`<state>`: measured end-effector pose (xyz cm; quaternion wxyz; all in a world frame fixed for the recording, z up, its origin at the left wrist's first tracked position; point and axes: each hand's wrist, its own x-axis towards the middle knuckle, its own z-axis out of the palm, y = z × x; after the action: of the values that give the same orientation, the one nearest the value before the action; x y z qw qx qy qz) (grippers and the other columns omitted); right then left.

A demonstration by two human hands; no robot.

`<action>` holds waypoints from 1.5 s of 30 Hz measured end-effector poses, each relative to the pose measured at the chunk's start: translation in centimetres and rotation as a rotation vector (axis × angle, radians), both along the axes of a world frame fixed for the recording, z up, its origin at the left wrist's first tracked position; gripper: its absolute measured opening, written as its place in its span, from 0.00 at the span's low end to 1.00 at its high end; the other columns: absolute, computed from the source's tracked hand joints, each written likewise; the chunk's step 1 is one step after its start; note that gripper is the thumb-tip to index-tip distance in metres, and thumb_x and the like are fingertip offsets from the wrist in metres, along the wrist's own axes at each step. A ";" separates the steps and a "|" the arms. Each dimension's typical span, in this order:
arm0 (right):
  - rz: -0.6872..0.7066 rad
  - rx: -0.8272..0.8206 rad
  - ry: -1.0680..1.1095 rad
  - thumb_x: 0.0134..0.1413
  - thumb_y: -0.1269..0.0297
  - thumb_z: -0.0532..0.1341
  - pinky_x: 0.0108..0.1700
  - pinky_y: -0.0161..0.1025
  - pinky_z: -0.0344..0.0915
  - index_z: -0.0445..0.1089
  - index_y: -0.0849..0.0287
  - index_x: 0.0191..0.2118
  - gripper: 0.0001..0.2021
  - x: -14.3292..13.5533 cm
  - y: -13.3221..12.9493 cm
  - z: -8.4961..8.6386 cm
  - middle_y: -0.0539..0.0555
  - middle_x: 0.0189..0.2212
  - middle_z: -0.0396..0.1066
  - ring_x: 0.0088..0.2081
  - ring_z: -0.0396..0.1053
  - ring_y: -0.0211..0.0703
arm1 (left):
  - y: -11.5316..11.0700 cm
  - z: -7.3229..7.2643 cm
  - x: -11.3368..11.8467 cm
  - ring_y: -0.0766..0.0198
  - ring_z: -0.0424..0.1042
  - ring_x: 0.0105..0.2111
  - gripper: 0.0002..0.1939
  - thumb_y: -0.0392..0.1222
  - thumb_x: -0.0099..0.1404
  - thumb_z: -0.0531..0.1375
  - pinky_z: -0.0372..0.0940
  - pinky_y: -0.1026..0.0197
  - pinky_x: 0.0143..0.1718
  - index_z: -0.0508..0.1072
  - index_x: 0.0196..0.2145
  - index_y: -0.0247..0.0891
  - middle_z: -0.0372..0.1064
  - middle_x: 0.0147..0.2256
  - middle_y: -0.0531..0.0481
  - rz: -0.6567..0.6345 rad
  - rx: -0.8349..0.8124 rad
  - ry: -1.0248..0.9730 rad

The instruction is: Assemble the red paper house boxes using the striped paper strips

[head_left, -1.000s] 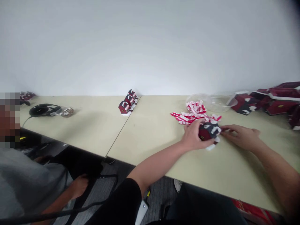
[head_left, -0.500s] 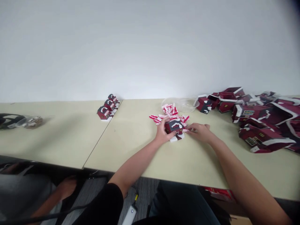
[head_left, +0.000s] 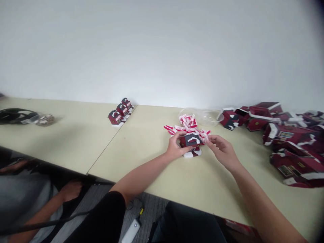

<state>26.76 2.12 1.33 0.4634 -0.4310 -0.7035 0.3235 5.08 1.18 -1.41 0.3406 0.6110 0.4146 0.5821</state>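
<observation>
My left hand [head_left: 175,147] grips a small dark red house [head_left: 190,141] with a dark, snow-trimmed roof and a white base, on the table. To its right, the thumb and fingertips of my right hand [head_left: 222,151] are pinched at the edge of the red-and-white striped pieces [head_left: 187,123]. What that pinch holds, if anything, is too small to make out. The striped pieces lie in a loose pile just behind the house, partly hidden by it and my left hand.
Three small finished-looking houses [head_left: 115,118] stand in a row at the table seam. Clear plastic containers [head_left: 209,118] sit behind the pile. Many dark red house parts [head_left: 286,135] are heaped at the right. A bag [head_left: 45,120] lies far left; a person's arm [head_left: 43,211] shows lower left.
The view has shifted and tilted slightly. My right hand has turned and risen beside the striped pieces, its fingers showing more. My left hand still holds the house.
</observation>
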 end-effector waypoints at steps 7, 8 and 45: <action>0.132 -0.191 0.158 0.50 0.46 0.68 0.36 0.38 0.64 0.67 0.55 0.37 0.19 -1.0 -0.3 -0.6 0.52 0.32 0.70 0.34 0.67 0.42 | -0.9 0.6 -0.1 0.59 0.74 0.47 0.33 0.45 0.47 0.74 0.70 0.55 0.52 0.70 0.49 0.38 0.74 0.49 0.44 0.076 -0.084 0.041; 0.157 -0.214 0.175 0.50 0.46 0.68 0.37 0.39 0.65 0.68 0.54 0.38 0.19 -1.1 -0.2 -0.4 0.52 0.33 0.70 0.35 0.67 0.42 | -1.0 0.7 -0.2 0.59 0.74 0.48 0.33 0.45 0.47 0.74 0.70 0.55 0.52 0.70 0.50 0.38 0.74 0.49 0.44 0.072 -0.073 0.067; 0.017 -0.834 0.650 0.25 0.50 0.77 0.22 0.31 0.45 0.69 0.56 0.41 0.33 -3.5 -3.2 0.3 0.42 0.19 0.61 0.19 0.50 0.29 | -1.5 1.6 -0.5 0.50 0.63 0.63 0.48 0.55 0.54 0.69 0.65 0.44 0.64 0.53 0.67 0.45 0.60 0.61 0.39 0.040 0.430 0.669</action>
<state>23.30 -1.04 1.67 0.4442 -0.4503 -0.3384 0.6966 4.57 -0.36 0.24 0.0396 0.8162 0.3829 0.4309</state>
